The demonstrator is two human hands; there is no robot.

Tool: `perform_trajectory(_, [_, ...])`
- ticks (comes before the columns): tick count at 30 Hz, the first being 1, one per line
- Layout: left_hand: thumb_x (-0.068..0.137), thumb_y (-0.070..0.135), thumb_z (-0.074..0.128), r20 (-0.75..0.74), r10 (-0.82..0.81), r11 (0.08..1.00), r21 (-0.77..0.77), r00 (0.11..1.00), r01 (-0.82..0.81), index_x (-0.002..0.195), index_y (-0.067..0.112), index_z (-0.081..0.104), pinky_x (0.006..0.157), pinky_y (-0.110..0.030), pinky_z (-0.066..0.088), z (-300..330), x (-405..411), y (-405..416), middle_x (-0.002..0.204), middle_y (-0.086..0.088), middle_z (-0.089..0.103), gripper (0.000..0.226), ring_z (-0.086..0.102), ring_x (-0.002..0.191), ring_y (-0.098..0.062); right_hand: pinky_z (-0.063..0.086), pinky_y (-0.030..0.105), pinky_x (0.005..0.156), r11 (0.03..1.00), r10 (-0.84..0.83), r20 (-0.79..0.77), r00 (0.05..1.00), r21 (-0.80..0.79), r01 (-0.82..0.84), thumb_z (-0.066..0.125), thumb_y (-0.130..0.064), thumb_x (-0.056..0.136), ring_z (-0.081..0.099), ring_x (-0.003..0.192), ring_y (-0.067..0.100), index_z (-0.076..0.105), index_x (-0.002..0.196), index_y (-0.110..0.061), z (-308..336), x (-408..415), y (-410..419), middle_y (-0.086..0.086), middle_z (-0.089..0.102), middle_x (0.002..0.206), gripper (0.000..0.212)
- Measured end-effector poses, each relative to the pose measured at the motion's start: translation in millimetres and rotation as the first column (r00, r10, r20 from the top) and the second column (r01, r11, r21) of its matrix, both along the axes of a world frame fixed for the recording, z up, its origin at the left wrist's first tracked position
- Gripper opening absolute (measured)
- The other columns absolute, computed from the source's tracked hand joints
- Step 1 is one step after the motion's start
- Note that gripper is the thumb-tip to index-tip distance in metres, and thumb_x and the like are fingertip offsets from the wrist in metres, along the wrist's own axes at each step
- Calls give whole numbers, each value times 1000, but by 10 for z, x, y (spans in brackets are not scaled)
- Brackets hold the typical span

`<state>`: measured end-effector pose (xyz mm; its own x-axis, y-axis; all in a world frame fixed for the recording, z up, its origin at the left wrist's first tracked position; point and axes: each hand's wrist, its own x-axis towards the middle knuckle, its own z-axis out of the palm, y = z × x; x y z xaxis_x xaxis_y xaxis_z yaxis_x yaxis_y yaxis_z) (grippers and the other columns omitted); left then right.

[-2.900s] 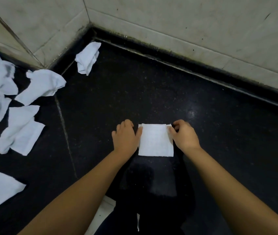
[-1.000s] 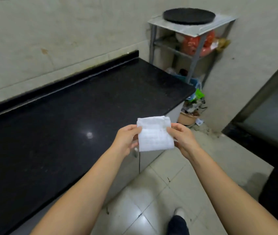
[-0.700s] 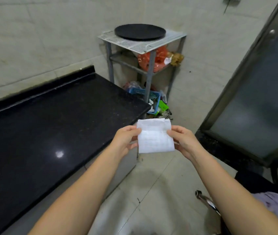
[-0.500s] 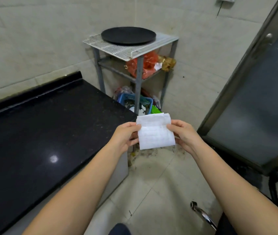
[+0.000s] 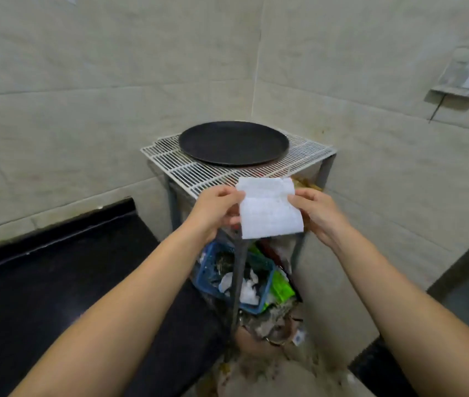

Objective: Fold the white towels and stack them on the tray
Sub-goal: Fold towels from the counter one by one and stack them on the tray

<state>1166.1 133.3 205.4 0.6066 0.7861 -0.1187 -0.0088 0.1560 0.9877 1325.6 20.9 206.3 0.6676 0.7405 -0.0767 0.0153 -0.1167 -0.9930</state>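
Folded towel (image 5: 270, 209) now nearer tray (image 5: 233, 143)

A folded white towel (image 5: 270, 209), roughly square, is held upright in the air near the round black tray (image 5: 233, 142), which lies flat farther off.

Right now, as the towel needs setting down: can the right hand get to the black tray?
Probably yes: the right hand holds the folded towel just short of the empty tray, nothing between them.
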Motion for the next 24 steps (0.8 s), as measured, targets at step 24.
perform_trajectory(24, [84, 18, 60, -537, 566, 806, 519, 625, -285, 67, 19, 54, 61, -26, 42, -39, 1986, 2824, 74, 4, 58, 18, 55, 74, -16, 48, 36, 83, 844, 506, 501, 702, -456, -283, 52, -8, 87, 61, 95, 30, 66, 102, 7, 119, 2194, 3716, 20, 64, 99, 25])
